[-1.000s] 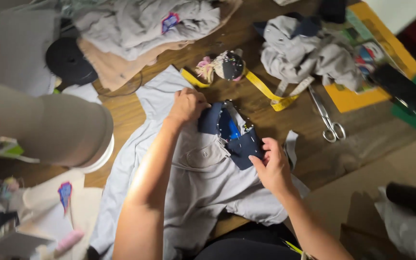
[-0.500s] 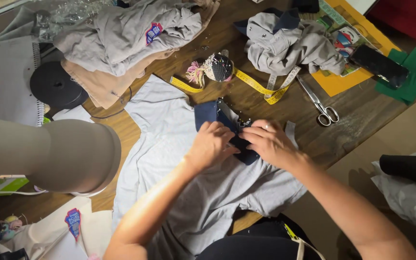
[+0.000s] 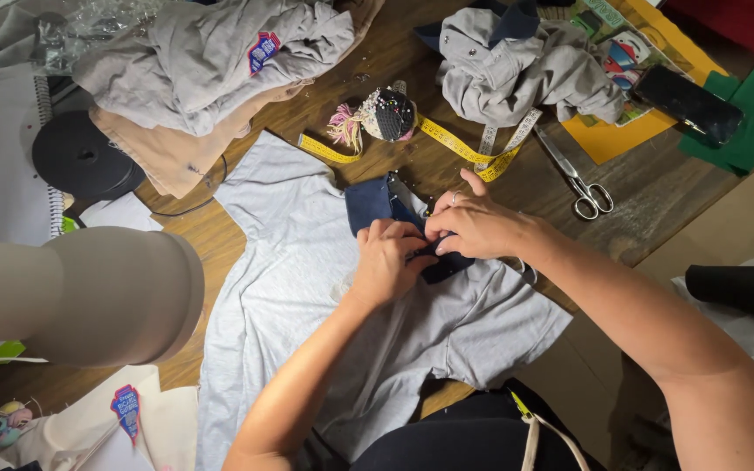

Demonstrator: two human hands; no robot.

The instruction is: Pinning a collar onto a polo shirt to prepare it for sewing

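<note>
Small navy fabric patch [image 3: 368, 202] (soft, limp, light) lies on a pale grey T-shirt [image 3: 290, 262], pinched at its edge by left hand [image 3: 387, 262] and right hand [image 3: 475, 225].

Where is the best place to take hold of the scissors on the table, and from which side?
Grip the scissors by the two finger loops at their near end, coming from the table's front edge; the closed blades point away toward the grey cloth pile, and the loops lie free.

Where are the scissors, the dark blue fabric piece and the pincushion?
scissors [image 3: 588, 197], head view, on the handle loops.
dark blue fabric piece [image 3: 368, 203], head view, on its bare upper left part.
pincushion [image 3: 388, 114], head view, on its domed top.
</note>
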